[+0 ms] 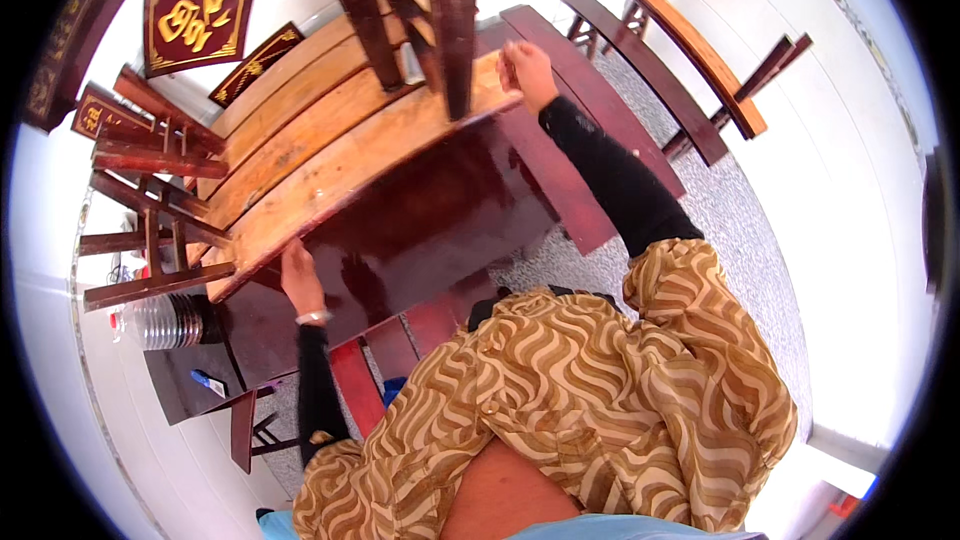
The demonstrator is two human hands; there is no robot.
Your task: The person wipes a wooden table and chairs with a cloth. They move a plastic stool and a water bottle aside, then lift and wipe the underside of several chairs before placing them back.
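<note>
Several wooden benches lie upside down side by side on a dark red lacquered table (pixel 420 202), their pale undersides up and legs in the air. My left hand (pixel 304 281), with a bracelet at the wrist, is at the near edge of the closest upturned bench (pixel 337 187), toward its left end. Its fingers are partly hidden at that edge. Over the right end of the same bench is my right hand (pixel 529 75), its fingers curled. Whether it touches the wood is unclear. Dark bench legs (pixel 454 30) rise just left of it.
A large clear plastic bottle (pixel 161 321) and a blue-and-white item (pixel 210 382) are on the table's left end. A red bench (pixel 600 105) lies beyond my right hand. More benches (pixel 675 52) stand by the right wall. Carved plaques (pixel 201 15) hang upper left.
</note>
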